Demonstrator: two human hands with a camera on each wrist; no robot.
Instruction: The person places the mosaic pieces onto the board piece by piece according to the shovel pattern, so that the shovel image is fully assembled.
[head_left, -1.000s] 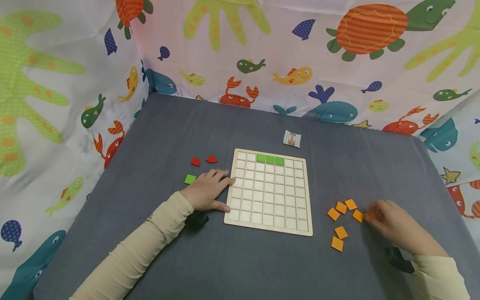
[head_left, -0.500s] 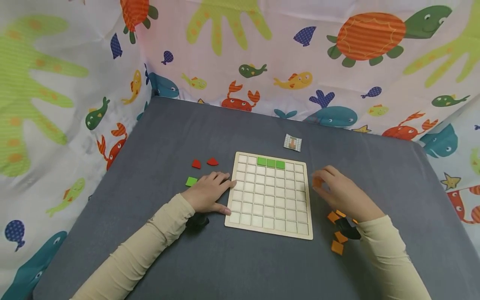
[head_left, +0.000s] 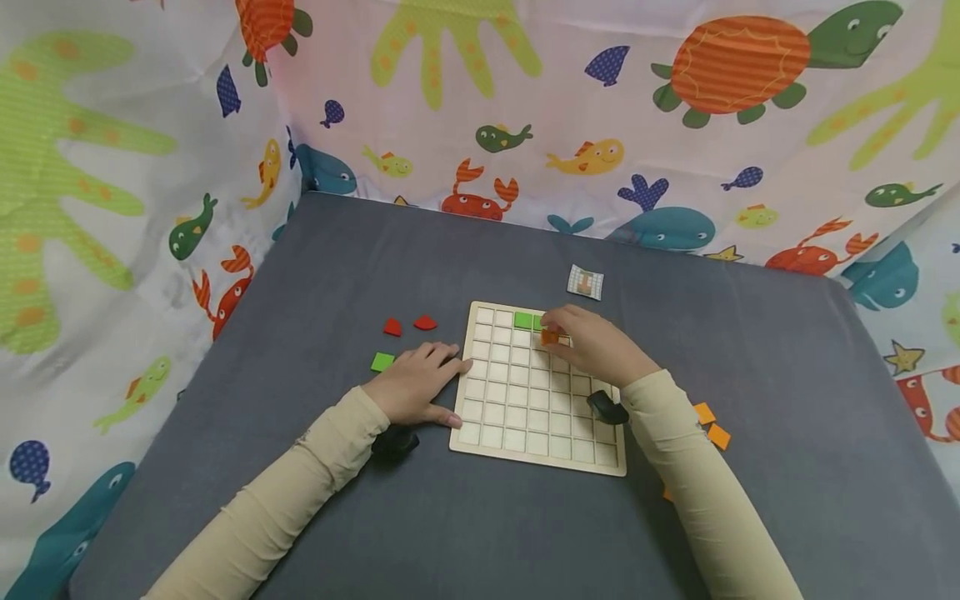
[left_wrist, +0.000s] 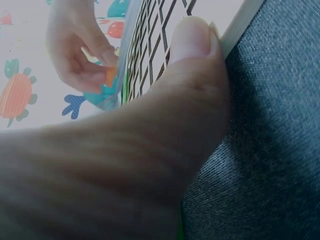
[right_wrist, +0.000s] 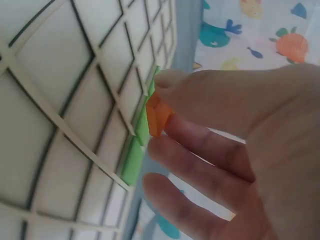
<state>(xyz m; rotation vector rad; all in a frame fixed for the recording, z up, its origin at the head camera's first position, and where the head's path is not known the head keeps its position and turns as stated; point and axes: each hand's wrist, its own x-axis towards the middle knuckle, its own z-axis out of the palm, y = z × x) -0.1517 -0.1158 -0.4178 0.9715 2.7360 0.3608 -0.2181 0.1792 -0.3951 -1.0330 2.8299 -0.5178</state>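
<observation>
The right hand (head_left: 596,346) pinches 1 orange tile (head_left: 550,337) over the upper rows of the board (head_left: 517,375), near green tiles (head_left: 523,320). The left hand (head_left: 412,385), fingers spread, touches the board's left edge. Grey table (head_left: 480,533) stretches wide beyond all 4 edges.

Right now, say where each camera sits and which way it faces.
Head: on the head, facing forward and down at the square, pale wooden grid board; left hand, right hand and beige fabric sleeves show.
Left wrist: worn there, facing along the board's edge; left thumb shows close up, right hand beyond.
Right wrist: worn there, facing across the board; right thumb and fingers show.
Both wrist views share the flat orange tile pinched in the right hand.
</observation>
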